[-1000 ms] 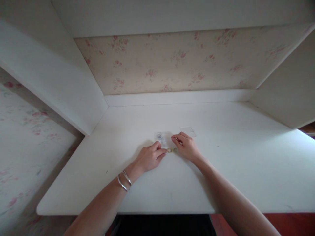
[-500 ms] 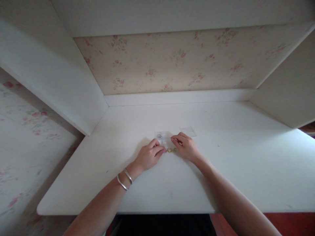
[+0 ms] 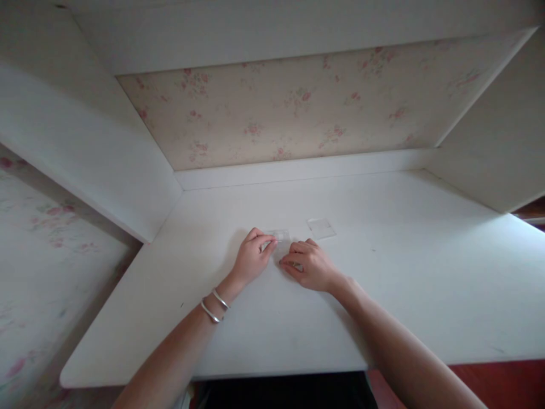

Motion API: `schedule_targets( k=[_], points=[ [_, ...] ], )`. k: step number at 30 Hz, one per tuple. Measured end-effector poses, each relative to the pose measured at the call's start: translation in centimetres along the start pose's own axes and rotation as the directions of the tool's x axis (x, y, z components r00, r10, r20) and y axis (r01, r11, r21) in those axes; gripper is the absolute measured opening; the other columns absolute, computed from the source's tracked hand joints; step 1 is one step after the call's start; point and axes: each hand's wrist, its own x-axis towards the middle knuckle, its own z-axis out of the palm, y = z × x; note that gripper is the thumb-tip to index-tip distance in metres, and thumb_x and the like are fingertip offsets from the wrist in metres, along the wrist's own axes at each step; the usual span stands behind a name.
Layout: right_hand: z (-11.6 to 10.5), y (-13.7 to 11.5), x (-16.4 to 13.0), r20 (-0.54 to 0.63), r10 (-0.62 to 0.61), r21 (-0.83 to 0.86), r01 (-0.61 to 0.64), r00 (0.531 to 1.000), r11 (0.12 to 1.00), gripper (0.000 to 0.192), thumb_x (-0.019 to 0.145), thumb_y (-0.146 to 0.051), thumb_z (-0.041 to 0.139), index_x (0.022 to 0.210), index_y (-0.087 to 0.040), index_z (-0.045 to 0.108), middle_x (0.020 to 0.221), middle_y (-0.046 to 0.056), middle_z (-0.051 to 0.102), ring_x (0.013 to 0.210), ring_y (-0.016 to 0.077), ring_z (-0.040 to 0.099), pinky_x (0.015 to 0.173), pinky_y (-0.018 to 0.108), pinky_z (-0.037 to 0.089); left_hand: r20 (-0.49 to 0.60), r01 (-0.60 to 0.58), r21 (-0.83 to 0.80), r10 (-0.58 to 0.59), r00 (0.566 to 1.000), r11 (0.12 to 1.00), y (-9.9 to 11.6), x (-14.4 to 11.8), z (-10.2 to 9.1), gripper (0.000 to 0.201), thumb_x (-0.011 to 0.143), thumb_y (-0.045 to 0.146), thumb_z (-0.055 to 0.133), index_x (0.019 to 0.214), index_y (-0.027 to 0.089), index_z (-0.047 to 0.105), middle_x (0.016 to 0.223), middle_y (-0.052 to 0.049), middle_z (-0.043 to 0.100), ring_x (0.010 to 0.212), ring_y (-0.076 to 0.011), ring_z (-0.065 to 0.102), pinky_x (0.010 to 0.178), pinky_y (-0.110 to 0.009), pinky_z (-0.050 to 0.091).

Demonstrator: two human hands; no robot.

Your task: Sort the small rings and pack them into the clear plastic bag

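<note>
My left hand (image 3: 252, 253) is closed in a pinch at the near left side of a small clear plastic case (image 3: 281, 234). Whatever sits between its thumb and forefinger is too small to make out. Just to the right, my right hand (image 3: 310, 263) is low over the table, its thumb and fingertips brought together. A bit of a gold ring (image 3: 297, 265) shows in the gap between that thumb and the fingers; the fingers hide the rest. Whether the right fingertips grip a ring is hidden.
A flat clear square lid (image 3: 321, 228) lies behind my right hand. All this rests on a white desk (image 3: 238, 335) with side panels and a low white strip (image 3: 306, 168) along the back, below flowered wallpaper (image 3: 276, 113).
My left hand has moved from the small rings up to the clear case. My right hand has come left and down over the rings, covering most of them. The view has tilted slightly.
</note>
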Motion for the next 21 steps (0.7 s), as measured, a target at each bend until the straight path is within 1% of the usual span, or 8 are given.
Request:
schedule_targets(
  k=[3, 6, 9, 12, 14, 17, 21],
  points=[
    [0.2, -0.1, -0.1, 0.02, -0.034, -0.042, 0.035, 0.999, 0.999, 0.017, 0.086, -0.027, 0.055, 0.083, -0.025, 0.071, 0.076, 0.003, 0.06, 0.074, 0.0142, 0.053, 0.071, 0.03, 0.03, 0.01, -0.017, 0.043, 0.017, 1.0, 0.999, -0.1, 1.6, 0.4, 0.024, 0.089, 0.034, 0.051, 0.094, 0.019, 0.069, 0.086, -0.003, 0.058, 0.072, -0.0113, 0.053, 0.068, -0.023, 0.047],
    [0.3, -0.1, -0.1, 0.023, -0.044, -0.072, 0.045, 0.999, 0.996, 0.017, 0.085, -0.028, 0.055, 0.084, -0.025, 0.071, 0.076, 0.003, 0.059, 0.076, 0.0146, 0.052, 0.072, 0.03, 0.029, 0.009, -0.022, 0.08, 0.021, 1.0, 0.997, -0.5, 2.9, 1.3, 0.023, 0.088, 0.031, 0.052, 0.092, 0.018, 0.07, 0.085, -0.003, 0.058, 0.075, -0.0121, 0.055, 0.072, -0.024, 0.047],
    [0.4, -0.2, -0.1, 0.027, -0.045, -0.092, 0.047, 0.999, 0.995, 0.018, 0.086, -0.028, 0.054, 0.084, -0.025, 0.071, 0.076, 0.003, 0.059, 0.076, 0.0149, 0.051, 0.072, 0.031, 0.029, 0.014, -0.005, 0.099, 0.003, 1.0, 0.995, -1.0, 3.5, 2.2, 0.022, 0.087, 0.03, 0.052, 0.092, 0.018, 0.07, 0.085, -0.003, 0.059, 0.077, -0.0129, 0.057, 0.074, -0.025, 0.047],
    [0.5, -0.1, -0.1, 0.042, -0.041, -0.105, 0.045, 0.998, 0.993, 0.019, 0.087, -0.027, 0.052, 0.085, -0.024, 0.071, 0.077, 0.004, 0.06, 0.077, 0.0153, 0.051, 0.073, 0.031, 0.028, 0.044, 0.007, 0.096, -0.012, 0.999, 0.995, -1.3, 3.5, 2.6, 0.023, 0.087, 0.03, 0.052, 0.093, 0.019, 0.071, 0.085, -0.003, 0.06, 0.078, -0.0132, 0.058, 0.074, -0.025, 0.047],
    [0.5, -0.1, -0.1, 0.054, -0.038, -0.117, 0.044, 0.998, 0.992, 0.02, 0.088, -0.027, 0.051, 0.085, -0.024, 0.071, 0.078, 0.004, 0.06, 0.078, 0.0155, 0.052, 0.074, 0.032, 0.028, 0.055, 0.004, 0.082, -0.008, 0.998, 0.997, -1.4, 3.3, 2.3, 0.024, 0.088, 0.03, 0.05, 0.094, 0.019, 0.071, 0.084, -0.003, 0.061, 0.078, -0.0128, 0.058, 0.073, -0.024, 0.047],
    [0.6, -0.1, -0.1, 0.05, -0.039, -0.134, 0.045, 0.998, 0.99, 0.021, 0.088, -0.025, 0.05, 0.083, -0.024, 0.071, 0.079, 0.004, 0.06, 0.078, 0.0154, 0.052, 0.074, 0.032, 0.028, 0.031, 0.01, 0.058, -0.012, 0.999, 0.998, -1.3, 2.7, 1.3, 0.026, 0.089, 0.031, 0.048, 0.093, 0.018, 0.07, 0.084, -0.003, 0.061, 0.075, -0.012, 0.057, 0.071, -0.023, 0.047],
    [0.5, -0.2, 0.0, 0.041, -0.042, -0.126, 0.046, 0.998, 0.991, 0.021, 0.088, -0.024, 0.05, 0.081, -0.023, 0.07, 0.078, 0.003, 0.06, 0.077, 0.0146, 0.052, 0.074, 0.031, 0.029, 0.01, 0.032, 0.019, -0.032, 0.999, 0.999, -1.2, 0.8, -0.3, 0.027, 0.09, 0.034, 0.048, 0.093, 0.018, 0.069, 0.084, -0.003, 0.061, 0.073, -0.0115, 0.056, 0.067, -0.022, 0.046]
  ],
)
